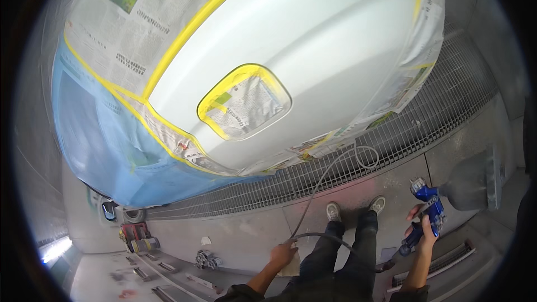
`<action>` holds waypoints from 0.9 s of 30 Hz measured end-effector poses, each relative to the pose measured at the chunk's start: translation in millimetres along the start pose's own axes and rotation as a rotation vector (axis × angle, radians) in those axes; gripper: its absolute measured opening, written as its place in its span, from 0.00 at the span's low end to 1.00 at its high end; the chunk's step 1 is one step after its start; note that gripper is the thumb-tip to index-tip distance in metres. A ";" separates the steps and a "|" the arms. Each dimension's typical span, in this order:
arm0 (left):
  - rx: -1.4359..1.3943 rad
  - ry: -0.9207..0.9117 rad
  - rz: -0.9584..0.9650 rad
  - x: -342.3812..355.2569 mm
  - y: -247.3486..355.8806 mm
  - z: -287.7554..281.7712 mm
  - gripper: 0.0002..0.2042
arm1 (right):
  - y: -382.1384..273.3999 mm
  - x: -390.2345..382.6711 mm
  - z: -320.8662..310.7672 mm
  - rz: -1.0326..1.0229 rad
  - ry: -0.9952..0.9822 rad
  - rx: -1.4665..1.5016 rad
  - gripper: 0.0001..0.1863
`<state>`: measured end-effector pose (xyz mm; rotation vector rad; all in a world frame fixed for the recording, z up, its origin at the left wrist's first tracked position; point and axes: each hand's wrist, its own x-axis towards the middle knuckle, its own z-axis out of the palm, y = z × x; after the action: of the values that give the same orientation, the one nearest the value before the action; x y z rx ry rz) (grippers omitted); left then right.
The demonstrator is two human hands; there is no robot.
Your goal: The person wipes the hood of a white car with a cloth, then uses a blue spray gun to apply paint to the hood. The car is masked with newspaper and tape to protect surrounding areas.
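Observation:
My right hand [427, 231] is wrapped round the handle of a blue spray gun [432, 212], at the right of the head view. A cloudy grey paint cup [472, 189] is fixed to the gun, lying sideways. My left hand [283, 255] is closed round a dark air hose [330, 237] low in the middle. Something pale hangs beneath that hand; its kind cannot be made out. In front of me, apart from both hands, is a pale car body panel [330, 61], bordered by yellow tape and newsprint. Its rounded recess is covered with taped newspaper [246, 103].
Blue masking film [112, 145] drapes the car's left part. A floor grating [268, 193] runs below the car, with a loop of hose [367, 157] lying across it. At the lower left stand a red machine [137, 237] and several metal rails [173, 293].

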<state>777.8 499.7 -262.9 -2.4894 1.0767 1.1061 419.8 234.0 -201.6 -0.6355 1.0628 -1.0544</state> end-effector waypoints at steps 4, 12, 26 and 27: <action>-0.329 -0.386 0.267 13.0 53.3 -3.7 0.18 | 45.7 -16.5 22.2 0.073 -0.041 0.127 0.29; -0.749 -0.719 0.547 6.2 113.0 13.4 0.22 | 121.3 -53.8 85.7 0.319 -0.186 0.250 0.26; -0.727 -0.551 0.466 18.7 93.4 13.1 0.17 | 147.7 -47.9 84.9 0.359 -0.270 0.186 0.22; -0.759 -0.630 0.374 15.2 98.6 1.2 0.17 | 147.7 -49.0 83.7 0.374 -0.296 0.185 0.23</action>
<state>715.3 422.0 -265.2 -2.0898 1.0573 2.5825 547.4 332.5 -274.0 -0.4063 0.7763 -0.6970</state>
